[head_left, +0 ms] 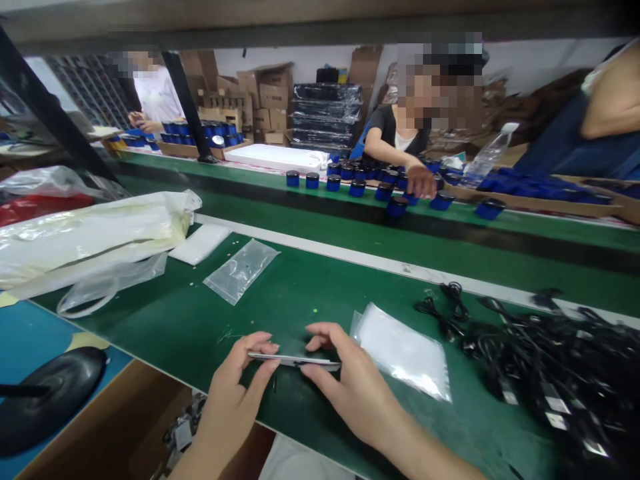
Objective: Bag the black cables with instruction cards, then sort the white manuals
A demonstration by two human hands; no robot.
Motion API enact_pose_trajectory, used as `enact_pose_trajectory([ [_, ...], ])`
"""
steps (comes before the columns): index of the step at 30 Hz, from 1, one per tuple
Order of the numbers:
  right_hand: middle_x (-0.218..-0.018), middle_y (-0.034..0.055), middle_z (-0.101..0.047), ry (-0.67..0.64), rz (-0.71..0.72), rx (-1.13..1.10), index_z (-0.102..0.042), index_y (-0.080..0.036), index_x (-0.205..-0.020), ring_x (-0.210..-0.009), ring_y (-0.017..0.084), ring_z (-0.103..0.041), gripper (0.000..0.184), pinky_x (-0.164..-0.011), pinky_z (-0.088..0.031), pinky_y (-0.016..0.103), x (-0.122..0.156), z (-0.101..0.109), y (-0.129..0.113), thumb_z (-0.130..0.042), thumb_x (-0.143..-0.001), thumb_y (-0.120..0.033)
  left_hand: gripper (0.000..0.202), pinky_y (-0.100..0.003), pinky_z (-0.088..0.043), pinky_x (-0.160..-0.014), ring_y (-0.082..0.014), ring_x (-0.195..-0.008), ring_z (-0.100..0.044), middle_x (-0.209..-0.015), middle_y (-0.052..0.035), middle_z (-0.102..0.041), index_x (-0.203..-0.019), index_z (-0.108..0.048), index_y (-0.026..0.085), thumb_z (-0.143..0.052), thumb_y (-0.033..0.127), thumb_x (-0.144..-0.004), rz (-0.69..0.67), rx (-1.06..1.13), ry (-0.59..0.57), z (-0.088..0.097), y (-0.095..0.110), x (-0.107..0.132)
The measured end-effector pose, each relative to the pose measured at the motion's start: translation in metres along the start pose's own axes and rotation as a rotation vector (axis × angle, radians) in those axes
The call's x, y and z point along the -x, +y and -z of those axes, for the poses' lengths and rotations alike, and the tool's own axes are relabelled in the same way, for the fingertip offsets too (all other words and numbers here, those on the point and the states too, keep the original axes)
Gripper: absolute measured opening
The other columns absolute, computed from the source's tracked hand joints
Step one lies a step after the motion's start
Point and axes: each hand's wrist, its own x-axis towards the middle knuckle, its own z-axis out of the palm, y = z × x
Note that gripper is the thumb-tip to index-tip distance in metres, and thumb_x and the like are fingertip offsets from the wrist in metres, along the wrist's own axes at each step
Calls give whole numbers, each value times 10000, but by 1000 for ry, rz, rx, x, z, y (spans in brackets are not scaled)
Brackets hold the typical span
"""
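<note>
One bulky white bag point(100, 230) lies at the left of the bench point(165, 347), seemingly set aside so that the middle is workable. A flat clear bag point(242, 272) rests right of it, ahead of the hands. The left hand point(237, 390) pinches one end of a thin flat item point(287, 360) between thumb and fingers; the right hand point(357, 383) grips the other end, thumb on the near side, other fingers curled above. Holding both ends likely keeps the piece level and steady; it shows nearly edge-on, so its face cannot be told. Just right, a stack of clear sleeves point(407, 350) sits beside the hand, probably for easy reach, and a heap of black cables point(545, 380) crowds the far right. As for room, the bench's near edge slants past the left wrist, where a dropped piece could fall; forward there is space up to a pale strip point(350, 255); rightward, sleeves and cables limit sideways movement.
</note>
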Motion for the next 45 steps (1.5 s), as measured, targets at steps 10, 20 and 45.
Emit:
enact_pose_trajectory([
  [10, -946, 34, -580, 226, -132, -509, -416, -210, -1116, -899, 163, -571, 386, -810, -457, 295, 11, -20, 7, -574, -766, -243, 313, -300, -443, -845, -197, -984, -570, -987, -63, -620, -907, -537, 196, -476, 490, -819, 66, 286, 181, -26, 42, 7],
  [20, -949, 17, -589, 229, -102, -370, -461, -219, -1068, -931, 159, -569, 345, -865, -426, 303, 11, -20, 13, -564, -744, -160, 320, -292, -477, -774, -159, -852, -607, -848, -17, -618, -952, -432, 224, -589, 430, -764, 123, 339, 332, -34, 42, -8],
  [45, -881, 15, -595, 209, -173, -387, -529, -213, -937, -830, 151, -558, 163, -761, -426, 260, 28, -24, 15, -411, -883, -313, 357, -261, -374, -900, -179, -988, -548, -810, -14, -628, -722, -560, 218, -406, 513, -851, 127, 289, 225, -39, 39, 15],
])
